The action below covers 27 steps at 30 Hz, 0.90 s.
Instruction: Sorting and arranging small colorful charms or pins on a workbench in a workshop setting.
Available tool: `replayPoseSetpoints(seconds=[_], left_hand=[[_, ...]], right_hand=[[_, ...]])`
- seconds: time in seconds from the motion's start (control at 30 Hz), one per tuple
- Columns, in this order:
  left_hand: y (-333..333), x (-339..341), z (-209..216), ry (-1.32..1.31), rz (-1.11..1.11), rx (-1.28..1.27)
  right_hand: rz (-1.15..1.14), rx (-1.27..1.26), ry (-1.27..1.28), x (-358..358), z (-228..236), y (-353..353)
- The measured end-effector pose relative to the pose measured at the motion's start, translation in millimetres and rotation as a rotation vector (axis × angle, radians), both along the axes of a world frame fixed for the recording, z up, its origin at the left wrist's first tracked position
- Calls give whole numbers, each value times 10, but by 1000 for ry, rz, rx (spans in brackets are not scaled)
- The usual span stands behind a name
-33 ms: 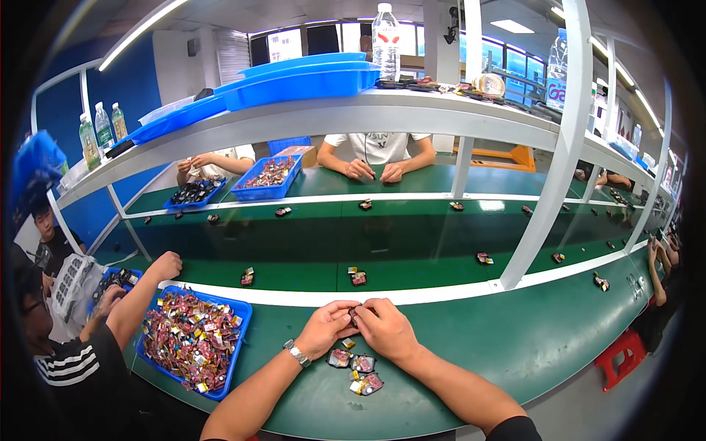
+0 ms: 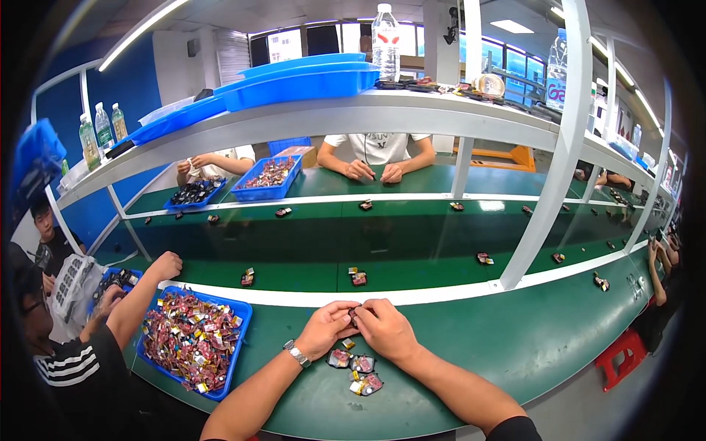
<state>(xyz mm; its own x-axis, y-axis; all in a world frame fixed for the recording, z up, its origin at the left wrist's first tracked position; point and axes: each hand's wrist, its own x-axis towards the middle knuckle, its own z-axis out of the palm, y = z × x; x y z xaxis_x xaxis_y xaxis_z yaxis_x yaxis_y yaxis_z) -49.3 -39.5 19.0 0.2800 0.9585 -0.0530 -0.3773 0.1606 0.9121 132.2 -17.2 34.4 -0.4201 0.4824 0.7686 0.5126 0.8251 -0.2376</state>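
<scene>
Pinched between my two hands, just short of the white rail, is a small electronic assembly (image 2: pixel 354 317) of dark and reddish colour, mostly hidden by fingers. My left hand (image 2: pixel 328 328), with a metal-band watch (image 2: pixel 296 353) on its wrist, closes on it from one side. From the other side my right hand (image 2: pixel 384 330) grips it with bent fingers. Right below the hands, several similar assemblies (image 2: pixel 362 363) lie on the green tabletop (image 2: pixel 471 353), with red boards, black casings and white and yellow bits. A small yellowish piece (image 2: pixel 348 342) sits closest to my fingers.
Left of my left forearm stands a blue tray (image 2: pixel 245 323) heaped with red circuit boards. Beyond the white rail (image 2: pixel 294 298), scattered assemblies (image 2: pixel 358 277) lie on a green belt. A white post (image 2: pixel 548 162) rises on the right. At the left, a co-worker's arm (image 2: pixel 140 301) reaches past the tray.
</scene>
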Motion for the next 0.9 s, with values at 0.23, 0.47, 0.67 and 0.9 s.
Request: replayPoseSetpoints(seconds=[0.23,0.47,0.67,0.9], left_hand=[[0,18,11,13,1,26],[-6,64,-6,62,93,64],[7,81,-56,114,185,102],[1,94,-27,184,202,91]], right_hand=[[-4,46,-33,9,14,5],[41,-1,38,-5,44,-28],[204,-550,295,14,3,-1],[198,-482,260,8,-43,4]])
